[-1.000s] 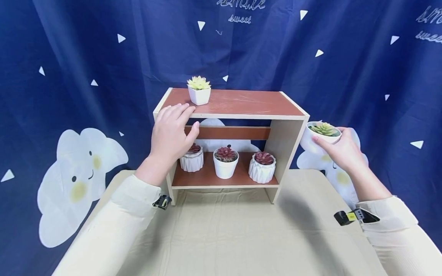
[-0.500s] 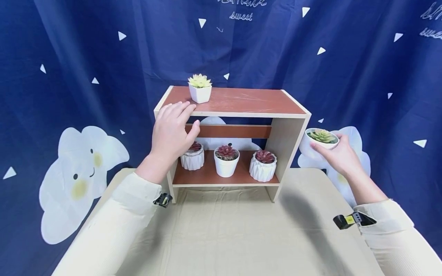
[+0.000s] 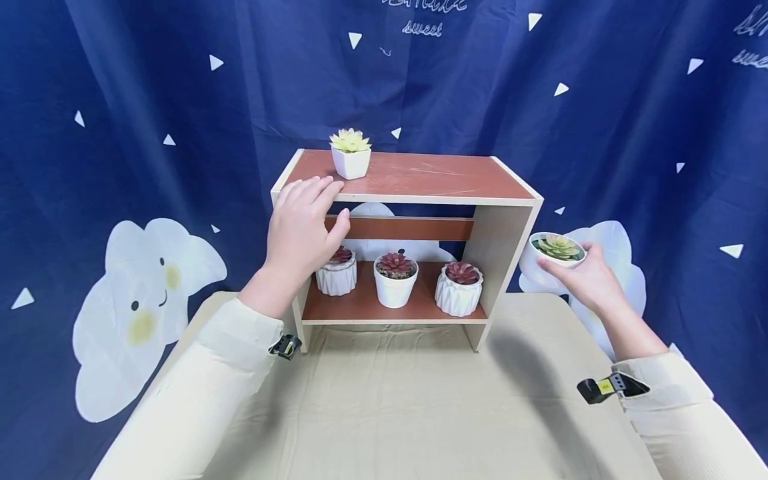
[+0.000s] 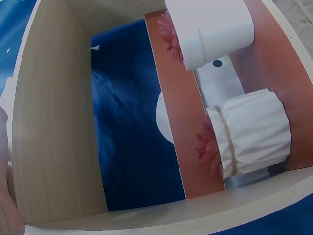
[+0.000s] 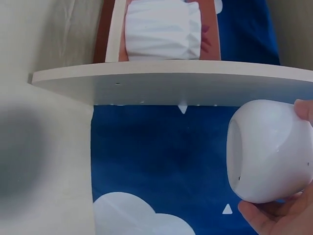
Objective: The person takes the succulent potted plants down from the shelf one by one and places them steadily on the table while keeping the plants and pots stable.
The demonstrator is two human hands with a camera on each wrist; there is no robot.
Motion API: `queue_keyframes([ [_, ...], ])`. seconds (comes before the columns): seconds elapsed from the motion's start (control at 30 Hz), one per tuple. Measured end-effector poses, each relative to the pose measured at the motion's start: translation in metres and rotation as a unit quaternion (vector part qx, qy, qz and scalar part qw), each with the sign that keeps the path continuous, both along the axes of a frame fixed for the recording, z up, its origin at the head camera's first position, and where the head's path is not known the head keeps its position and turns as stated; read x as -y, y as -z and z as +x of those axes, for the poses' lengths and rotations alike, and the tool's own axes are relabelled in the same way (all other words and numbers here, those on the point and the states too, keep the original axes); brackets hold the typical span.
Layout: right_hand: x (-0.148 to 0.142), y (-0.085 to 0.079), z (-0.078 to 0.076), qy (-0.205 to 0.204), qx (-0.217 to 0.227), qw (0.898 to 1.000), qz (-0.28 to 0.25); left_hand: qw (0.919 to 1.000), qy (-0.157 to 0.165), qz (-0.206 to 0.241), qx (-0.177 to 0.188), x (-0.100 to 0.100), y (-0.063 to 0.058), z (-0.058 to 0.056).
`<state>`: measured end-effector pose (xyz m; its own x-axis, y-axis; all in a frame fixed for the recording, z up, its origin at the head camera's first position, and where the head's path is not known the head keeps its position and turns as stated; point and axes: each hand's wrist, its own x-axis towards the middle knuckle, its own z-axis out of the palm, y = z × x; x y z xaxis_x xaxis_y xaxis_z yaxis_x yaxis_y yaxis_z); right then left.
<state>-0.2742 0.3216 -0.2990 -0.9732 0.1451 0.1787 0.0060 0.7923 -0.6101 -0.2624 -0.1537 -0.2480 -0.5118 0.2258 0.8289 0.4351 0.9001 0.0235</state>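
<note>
My right hand grips a round white pot with a green succulent, held in the air just right of the small shelf. Its thumb lies along the near side of the pot. My left hand rests with extended fingers on the top left front edge of the shelf. Right behind those fingertips stands a faceted white pot with a yellow-green succulent. In the left wrist view only a strip of the left fingers shows at the left edge.
On the lower board stand a ribbed white pot with twine, a plain white pot and another ribbed pot, each with a dark red succulent. A beige cloth covers the table. A blue curtain hangs behind.
My right hand has lowered the round pot slightly and brought it a little left, closer to the shelf side. The left hand keeps its place on the shelf.
</note>
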Motion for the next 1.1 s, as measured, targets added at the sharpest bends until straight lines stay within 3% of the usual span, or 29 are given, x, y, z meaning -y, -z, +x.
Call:
queue_keyframes([
  [0.5, 0.002, 0.027, -0.002, -0.015, 0.023, 1.000, 0.007, 0.9999, -0.009, 0.000, 0.008, 0.001, 0.002, 0.001],
  [0.8, 0.003, 0.049, -0.008, -0.029, 0.009, 0.999, -0.014, 0.9999, -0.008, 0.001, 0.009, 0.001, 0.002, 0.001],
  [1.1, 0.005, 0.064, -0.011, -0.024, 0.045, 0.999, 0.000, 1.0000, -0.006, 0.001, 0.007, -0.001, 0.001, 0.001],
])
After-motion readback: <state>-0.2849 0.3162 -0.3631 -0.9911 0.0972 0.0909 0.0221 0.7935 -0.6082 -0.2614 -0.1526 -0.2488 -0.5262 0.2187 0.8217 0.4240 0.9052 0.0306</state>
